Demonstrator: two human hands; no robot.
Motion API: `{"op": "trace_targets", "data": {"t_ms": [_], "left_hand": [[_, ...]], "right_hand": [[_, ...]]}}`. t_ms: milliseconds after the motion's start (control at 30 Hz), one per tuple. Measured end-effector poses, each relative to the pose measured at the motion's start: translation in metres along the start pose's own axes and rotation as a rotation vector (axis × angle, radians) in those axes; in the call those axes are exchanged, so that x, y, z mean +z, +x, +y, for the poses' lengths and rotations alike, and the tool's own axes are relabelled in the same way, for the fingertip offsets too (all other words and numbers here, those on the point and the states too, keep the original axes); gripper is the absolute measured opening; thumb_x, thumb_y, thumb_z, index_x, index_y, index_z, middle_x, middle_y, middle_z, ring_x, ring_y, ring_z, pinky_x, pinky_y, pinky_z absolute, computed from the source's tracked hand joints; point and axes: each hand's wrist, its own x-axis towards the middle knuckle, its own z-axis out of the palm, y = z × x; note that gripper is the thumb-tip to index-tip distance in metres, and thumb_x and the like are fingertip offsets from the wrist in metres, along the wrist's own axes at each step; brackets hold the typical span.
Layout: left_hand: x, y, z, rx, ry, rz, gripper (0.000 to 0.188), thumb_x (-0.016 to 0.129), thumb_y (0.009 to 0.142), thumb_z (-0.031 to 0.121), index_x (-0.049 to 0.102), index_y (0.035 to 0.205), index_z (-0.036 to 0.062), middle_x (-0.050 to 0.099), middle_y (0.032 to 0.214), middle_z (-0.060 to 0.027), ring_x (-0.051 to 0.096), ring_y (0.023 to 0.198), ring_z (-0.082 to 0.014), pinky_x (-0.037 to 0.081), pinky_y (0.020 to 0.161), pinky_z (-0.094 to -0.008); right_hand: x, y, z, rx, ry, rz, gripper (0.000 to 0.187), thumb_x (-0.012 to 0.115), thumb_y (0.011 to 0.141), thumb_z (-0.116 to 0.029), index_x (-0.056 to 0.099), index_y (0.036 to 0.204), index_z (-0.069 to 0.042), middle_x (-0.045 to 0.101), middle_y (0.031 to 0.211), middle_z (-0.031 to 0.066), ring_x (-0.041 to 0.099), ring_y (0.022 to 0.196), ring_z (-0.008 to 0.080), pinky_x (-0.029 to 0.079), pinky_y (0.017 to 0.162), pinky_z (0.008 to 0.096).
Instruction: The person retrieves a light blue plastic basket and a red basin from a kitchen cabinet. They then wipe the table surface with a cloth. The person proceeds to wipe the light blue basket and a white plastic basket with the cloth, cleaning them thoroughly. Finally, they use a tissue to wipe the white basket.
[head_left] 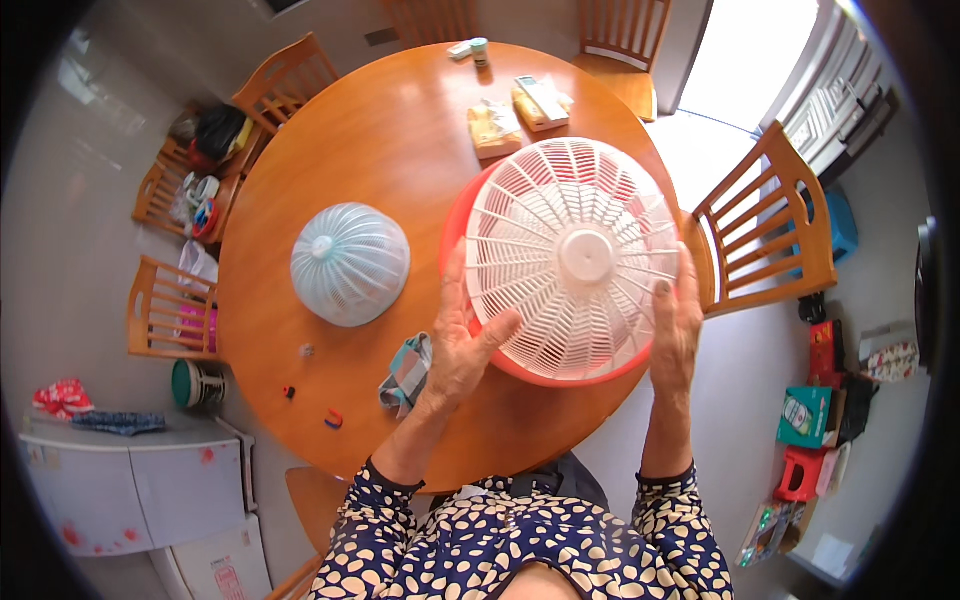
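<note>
A white slotted plastic dome cover (pixel 585 257) sits over a red basin (pixel 458 215) at the right side of the round table. My left hand (pixel 462 345) grips the cover's left edge, its thumb lying on the slats. My right hand (pixel 677 325) holds the opposite edge, with the thumb on top. Both hands' other fingers are partly hidden at the sides. Inside the basin, the contents cannot be made out. A pale blue slotted dome (pixel 350 265) rests to the left. Just beside my left forearm lies a grey and blue cloth (pixel 405 378).
Two tissue packs (pixel 494 130) and a small jar (pixel 480 52) stand at the table's far side. A red and blue piece (pixel 334 419) and a small dark red object (pixel 289 392) lie near left. Wooden chairs (pixel 768 230) ring the table; a white cabinet (pixel 140 490) is lower left.
</note>
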Motion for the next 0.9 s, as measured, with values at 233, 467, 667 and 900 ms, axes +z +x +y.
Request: {"op": "trace_targets", "data": {"t_ms": [233,467,667,900], "left_hand": [[-0.003,-0.039,0.001,-0.146,0.037,0.057,0.079,0.064,0.088,0.018,0.012,0.145,0.0016,0.043,0.134,-0.0137,0.044,0.123,-0.0201,0.035,0.105,-0.0338],[-0.016,-0.063,-0.011,-0.150,0.210,0.107,0.079,0.063,0.088,0.026,0.014,0.145,0.0013,0.037,0.137,-0.0157,0.046,0.121,-0.0235,0.039,0.100,-0.0347],[-0.043,-0.084,0.011,-0.223,-0.117,0.355,0.073,0.060,0.090,0.042,0.027,0.141,0.0003,0.051,0.123,-0.0132,0.052,0.110,-0.0178,0.044,0.092,-0.0309],[-0.163,-0.152,0.038,-0.288,-0.546,0.437,0.067,0.051,0.088,0.058,0.048,0.127,0.0030,0.055,0.124,-0.0159,0.054,0.112,-0.0251,0.044,0.097,-0.0447]], "right_hand": [[-0.009,-0.014,-0.007,0.054,-0.130,-0.047,0.065,0.048,0.095,-0.040,0.039,0.133,0.012,0.048,0.127,0.0258,0.049,0.117,0.0311,0.039,0.099,0.0385],[-0.001,-0.028,-0.017,0.089,-0.186,-0.095,0.060,0.045,0.096,-0.038,0.041,0.131,0.010,0.053,0.122,0.0237,0.056,0.109,0.0268,0.044,0.094,0.0382],[0.016,-0.057,-0.040,-0.020,0.185,-0.044,0.060,0.049,0.095,-0.035,0.038,0.135,0.009,0.050,0.127,0.0234,0.051,0.117,0.0276,0.041,0.099,0.0372],[0.106,-0.108,-0.068,0.018,0.344,-0.261,0.051,0.056,0.091,-0.018,0.041,0.134,0.004,0.049,0.128,0.0118,0.054,0.106,0.0187,0.044,0.091,0.0288]]}}
